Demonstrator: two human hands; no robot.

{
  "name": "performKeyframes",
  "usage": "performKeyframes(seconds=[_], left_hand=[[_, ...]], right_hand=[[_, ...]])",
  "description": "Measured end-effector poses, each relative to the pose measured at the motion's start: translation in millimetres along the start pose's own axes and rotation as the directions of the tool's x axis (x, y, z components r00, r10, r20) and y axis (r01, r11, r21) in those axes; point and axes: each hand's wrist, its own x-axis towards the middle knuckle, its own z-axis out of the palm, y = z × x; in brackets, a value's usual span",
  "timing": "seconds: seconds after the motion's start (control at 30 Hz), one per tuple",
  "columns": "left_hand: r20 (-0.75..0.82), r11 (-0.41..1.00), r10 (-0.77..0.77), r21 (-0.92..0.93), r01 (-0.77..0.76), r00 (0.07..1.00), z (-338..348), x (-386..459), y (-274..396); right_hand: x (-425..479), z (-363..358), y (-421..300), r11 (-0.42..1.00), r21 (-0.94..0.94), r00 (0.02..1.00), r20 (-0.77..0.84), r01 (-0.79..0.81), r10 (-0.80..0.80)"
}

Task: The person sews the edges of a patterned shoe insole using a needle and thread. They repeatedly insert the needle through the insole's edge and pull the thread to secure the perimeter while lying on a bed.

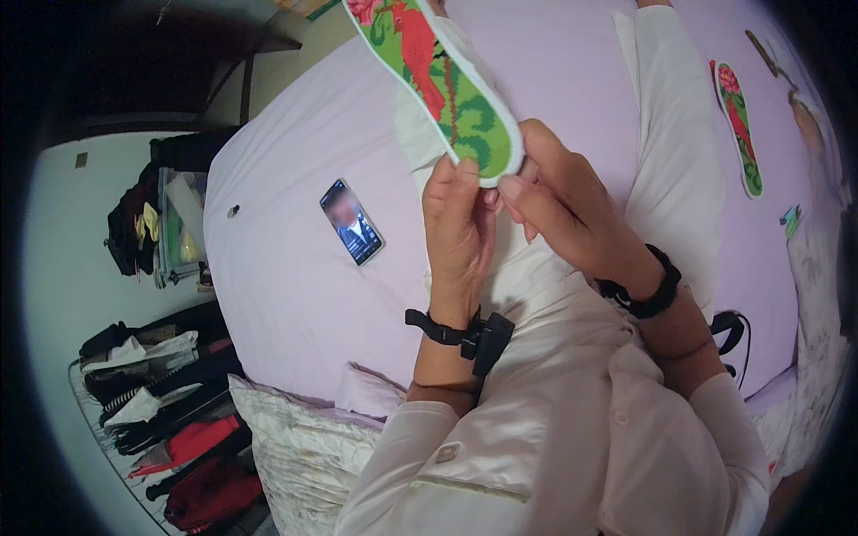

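Observation:
An embroidered shoe insole [462, 100] with a red bird and a pink flower on green, edged in white, is held up over my lap. My left hand [459, 214] pinches its rounded lower end from the left, thumb on top. From the right, my right hand [563, 201] grips the same end at its white edge, thumb and fingers close to those of my left hand. The fingers under the insole are partly hidden. A second, matching insole [740, 130] lies on the bed at the right. Both wrists wear black straps.
The bed has a pale lilac sheet [288, 288]. A smartphone [352, 221] with a lit screen lies left of my hands, and a small object [233, 212] near the bed's left edge. Green clips [791, 220] lie at the right. Clothes [194, 442] hang on a rack beyond the bed.

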Motion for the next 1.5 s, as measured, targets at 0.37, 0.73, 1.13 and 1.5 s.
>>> performKeyframes(seconds=[0.37, 0.73, 1.13, 1.5], left_hand=[[-0.037, 0.976, 0.047, 0.215, -0.038, 0.998, -9, 5, 9], [-0.157, 0.977, 0.045, 0.215, -0.01, 0.987, -1, 4, -8], [-0.335, 0.846, 0.457, 0.448, -0.287, 0.824, -53, 15, 32], [-0.051, 0.828, 0.382, 0.463, -0.316, 0.923, -1, -3, 25]], right_hand=[[9, 9, 14, 0.676, -0.675, 0.865, -0.111, 0.295, -0.489], [2, 6, -4, 0.945, -0.172, 0.952, -0.079, 0.278, -0.295], [-17, -50, -43, 0.893, -0.091, 0.701, -0.587, 0.44, -0.405], [-5, -6, -9, 0.883, -0.389, 0.935, -0.124, 0.262, -0.332]])
